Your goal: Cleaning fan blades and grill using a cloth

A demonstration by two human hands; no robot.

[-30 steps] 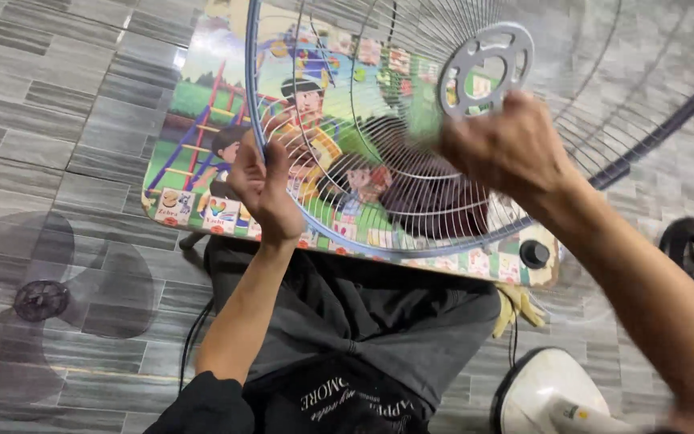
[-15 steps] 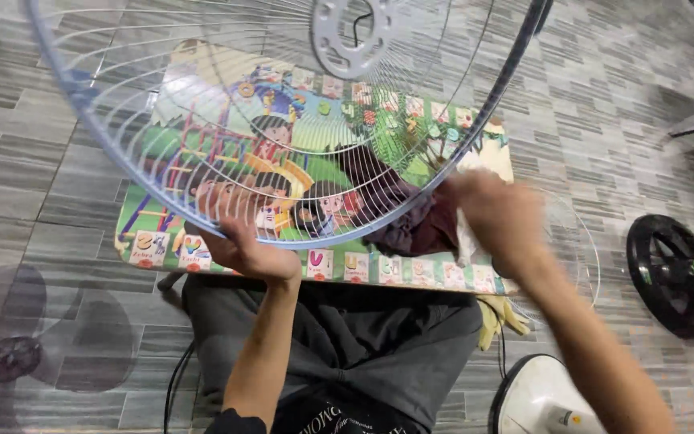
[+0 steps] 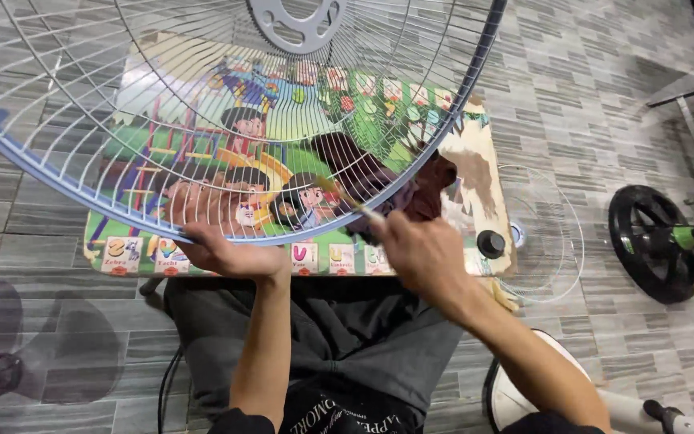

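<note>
Floor [image 3: 604, 112] is grey wood-look tile. Far left on it lies a translucent grey fan blade [image 3: 10, 354]. In the middle stands a low table [image 3: 475, 173] with a colourful cartoon playground print and a strip of picture squares along its near edge; the print is worn off at the right end. A dark red cloth [image 3: 423, 197] lies on the table, and a small black knob [image 3: 491, 243] sits near its right front corner. Right of the table a second wire guard [image 3: 552, 241] lies flat on the floor, then a black round motor part [image 3: 656, 241] with a green piece on it. A white fan base [image 3: 508, 394] shows at bottom right.

We sit at the near edge of the table, grey shorts in view. We hold the big wire fan guard [image 3: 202, 104], blue-rimmed, tilted up over the table, its grey hub plate at the top edge of view.

Our left hand [image 3: 218, 241] is clamped on the guard's lower rim, fingers curled up behind the wires, forearm running straight up from the lap.

Our right hand [image 3: 415, 249] is closed around a thin brush [image 3: 355, 202], tip against the wires just inside the rim, arm coming in from lower right.
</note>
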